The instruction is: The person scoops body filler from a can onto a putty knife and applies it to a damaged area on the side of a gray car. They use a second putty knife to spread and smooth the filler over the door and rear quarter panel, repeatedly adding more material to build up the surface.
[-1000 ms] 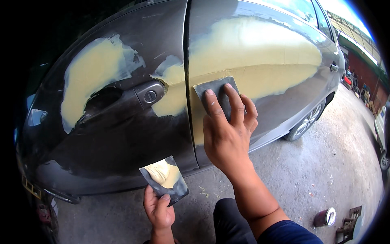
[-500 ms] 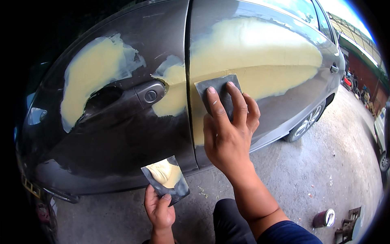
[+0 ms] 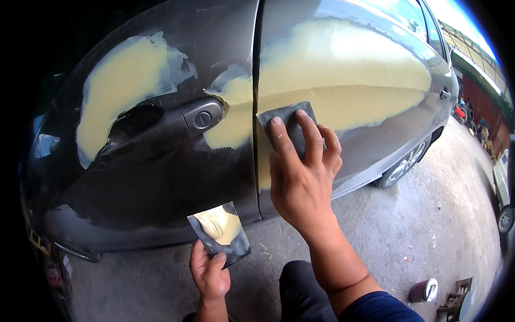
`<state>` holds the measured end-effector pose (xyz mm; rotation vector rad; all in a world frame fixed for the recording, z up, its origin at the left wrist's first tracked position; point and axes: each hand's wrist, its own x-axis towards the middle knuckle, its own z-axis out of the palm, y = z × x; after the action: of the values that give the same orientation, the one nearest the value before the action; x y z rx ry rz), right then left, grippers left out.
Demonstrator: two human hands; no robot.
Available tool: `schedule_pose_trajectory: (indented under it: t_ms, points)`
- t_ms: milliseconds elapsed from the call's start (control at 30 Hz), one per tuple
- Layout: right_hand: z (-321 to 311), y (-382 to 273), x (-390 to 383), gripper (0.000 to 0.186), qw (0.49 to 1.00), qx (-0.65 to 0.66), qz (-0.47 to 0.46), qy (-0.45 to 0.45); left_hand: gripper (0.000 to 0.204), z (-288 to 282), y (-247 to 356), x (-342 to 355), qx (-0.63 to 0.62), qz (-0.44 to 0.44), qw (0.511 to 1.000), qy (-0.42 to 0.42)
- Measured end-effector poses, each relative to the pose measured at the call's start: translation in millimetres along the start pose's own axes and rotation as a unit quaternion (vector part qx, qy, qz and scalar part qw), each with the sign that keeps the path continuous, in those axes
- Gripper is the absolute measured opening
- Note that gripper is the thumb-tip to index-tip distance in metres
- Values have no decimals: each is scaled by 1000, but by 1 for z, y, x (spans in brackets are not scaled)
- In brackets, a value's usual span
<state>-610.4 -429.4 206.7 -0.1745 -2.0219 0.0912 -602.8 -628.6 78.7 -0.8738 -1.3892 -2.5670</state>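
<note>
My right hand (image 3: 304, 177) presses a dark flat spreader (image 3: 288, 124) against the car's rear door, just right of the gap between the doors. Its fingers are stretched over the spreader's back. Yellowish body filler (image 3: 343, 96) covers a broad patch of that door, and more filler (image 3: 120, 88) lies around the handle recess of the front door. Lower down, my left hand (image 3: 210, 273) grips a second dark plate (image 3: 230, 248) between thumb and fingers, with a pale mound of filler (image 3: 213, 221) on it. The grey door handle (image 3: 203, 119) sits left of the gap.
A tin (image 3: 424, 291) stands on the concrete floor (image 3: 413, 225) at lower right, beside a small stool-like object (image 3: 456, 300). The car's rear wheel (image 3: 405, 166) is to the right. Another vehicle (image 3: 503, 193) shows at the far right edge.
The right hand and its spreader sit slightly lower on the rear door filler relative to the door crease. The view has shifted a little; the left hand still holds its plate.
</note>
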Motion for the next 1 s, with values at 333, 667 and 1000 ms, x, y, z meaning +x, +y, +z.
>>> schedule_pose_trajectory:
  t_ms: [333, 667, 1000]
  points:
    - [4, 4, -15, 54, 1000, 6, -2, -25, 62, -4, -4, 2, 0, -22, 1000, 9]
    - [12, 6, -31, 57, 999, 12, 2, -47, 63, -4, -4, 3, -4, -35, 999, 36]
    - [26, 9, -51, 58, 999, 13, 0, -49, 64, -5, -5, 3, -22, -39, 996, 72]
